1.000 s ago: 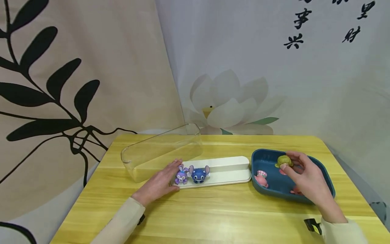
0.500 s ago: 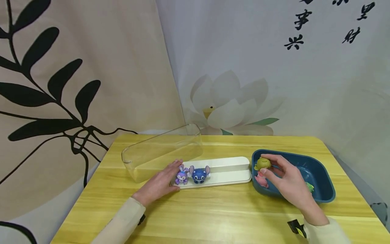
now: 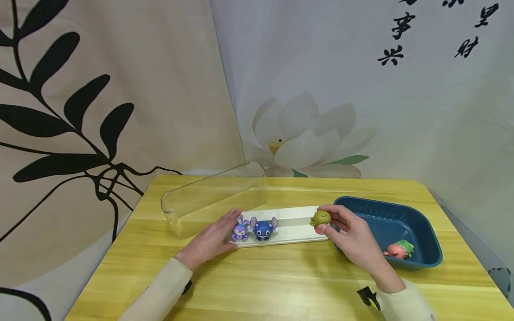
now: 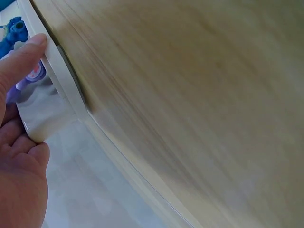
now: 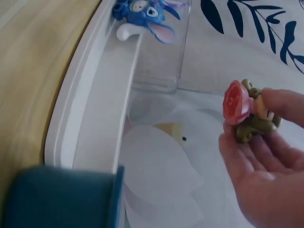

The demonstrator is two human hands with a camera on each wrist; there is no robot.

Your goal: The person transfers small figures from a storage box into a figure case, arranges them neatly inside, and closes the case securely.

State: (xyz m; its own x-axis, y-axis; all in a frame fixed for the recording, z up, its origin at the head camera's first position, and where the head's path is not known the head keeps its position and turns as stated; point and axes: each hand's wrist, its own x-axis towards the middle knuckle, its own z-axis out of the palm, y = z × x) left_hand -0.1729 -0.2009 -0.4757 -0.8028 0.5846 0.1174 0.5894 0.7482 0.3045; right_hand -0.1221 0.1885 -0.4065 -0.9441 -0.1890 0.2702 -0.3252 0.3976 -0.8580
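My left hand (image 3: 209, 237) grips the left end of a long white stepped display base (image 3: 299, 235); in the left wrist view its thumb lies on the front edge. A purple rabbit figurine (image 3: 240, 231) stands on the base beside that hand. To its right is a blue big-eared figurine (image 3: 263, 230). My right hand (image 3: 357, 238) pinches a figurine (image 3: 321, 217) with olive-green hair over the base's right end. In the right wrist view this figurine's pink, flower-like underside (image 5: 236, 102) faces the camera, held between thumb and fingers.
A blue tray (image 3: 373, 218) stands against the base's right end, with a pink-and-green figurine (image 3: 401, 249) lying in it. Behind the base lies a clear plastic box (image 3: 213, 200), set at a slant. A printed curtain (image 3: 180, 89) hangs beyond the wooden table (image 3: 257, 281).
My right hand has carried the olive-haired figurine leftward from the tray to over the base's right end. The pink-and-green figurine has come into sight. My left hand has stayed put.
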